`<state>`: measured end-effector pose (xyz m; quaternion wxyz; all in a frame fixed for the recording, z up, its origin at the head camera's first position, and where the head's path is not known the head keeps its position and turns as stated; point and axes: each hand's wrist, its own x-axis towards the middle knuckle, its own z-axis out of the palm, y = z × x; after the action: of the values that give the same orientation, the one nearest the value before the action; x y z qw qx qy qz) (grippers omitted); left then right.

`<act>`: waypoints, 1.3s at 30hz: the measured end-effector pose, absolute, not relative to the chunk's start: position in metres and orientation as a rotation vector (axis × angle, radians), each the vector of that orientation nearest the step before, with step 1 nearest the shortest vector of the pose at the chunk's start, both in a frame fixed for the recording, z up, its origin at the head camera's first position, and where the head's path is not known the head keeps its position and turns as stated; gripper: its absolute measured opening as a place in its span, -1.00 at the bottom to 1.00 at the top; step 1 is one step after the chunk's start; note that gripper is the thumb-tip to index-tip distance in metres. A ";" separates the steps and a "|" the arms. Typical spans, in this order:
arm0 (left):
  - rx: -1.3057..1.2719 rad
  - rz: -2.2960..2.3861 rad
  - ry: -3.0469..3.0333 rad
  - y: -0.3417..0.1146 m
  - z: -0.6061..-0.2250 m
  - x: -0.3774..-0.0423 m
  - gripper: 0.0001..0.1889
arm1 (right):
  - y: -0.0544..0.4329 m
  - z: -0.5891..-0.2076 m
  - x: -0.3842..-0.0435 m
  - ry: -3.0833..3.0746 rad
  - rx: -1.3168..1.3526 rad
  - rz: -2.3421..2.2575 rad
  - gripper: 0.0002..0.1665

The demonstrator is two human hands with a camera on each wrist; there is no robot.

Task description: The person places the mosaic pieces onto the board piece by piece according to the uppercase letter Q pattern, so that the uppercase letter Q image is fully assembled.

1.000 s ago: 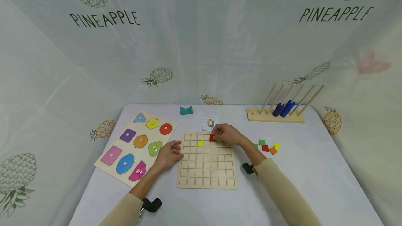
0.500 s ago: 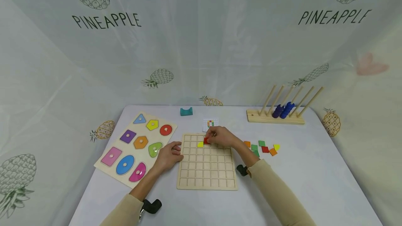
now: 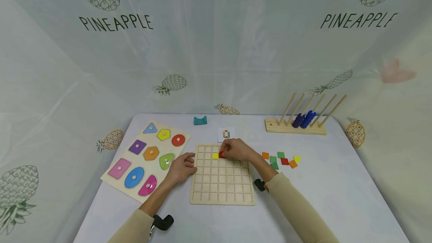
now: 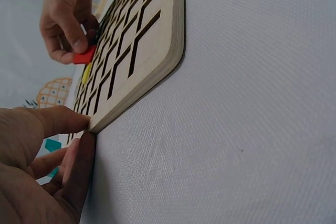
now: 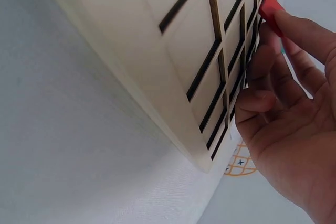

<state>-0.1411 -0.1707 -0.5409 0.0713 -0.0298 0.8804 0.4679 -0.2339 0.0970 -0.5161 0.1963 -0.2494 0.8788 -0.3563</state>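
Note:
My right hand (image 3: 237,149) pinches a red square tile (image 3: 221,155) between thumb and fingertips, over the upper part of a wooden grid board (image 3: 222,200). In the right wrist view the red tile (image 5: 271,13) tilts at the board's surface. Immediately left of it a yellow tile (image 3: 215,156) lies in a grid cell. My left hand (image 3: 180,168) rests at the board's left edge, where the thumb (image 4: 68,119) touches the rim in the left wrist view; its other fingers are loosely bent beside the edge.
Loose green, orange, red and yellow tiles (image 3: 284,161) lie right of the board. Behind it is a pattern card (image 3: 221,135) and a teal block (image 3: 200,120). A shape puzzle board (image 3: 135,160) lies left; a peg stand (image 3: 297,127) with blue pieces stands back right.
My right hand has carried the red tile left and slightly nearer, to beside the yellow tile. More loose tiles show past the forearm. The left hand has stayed at the board's edge.

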 end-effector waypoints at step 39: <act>-0.093 1.389 2.652 -0.170 -0.541 -0.141 -0.42 | 0.090 -0.515 -0.223 2.608 -0.726 -0.889 -0.95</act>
<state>-0.1414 -0.1702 -0.5411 0.0730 -0.0309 0.8830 0.4625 -0.2232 0.0896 -0.5148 0.1458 -0.2520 0.9056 -0.3085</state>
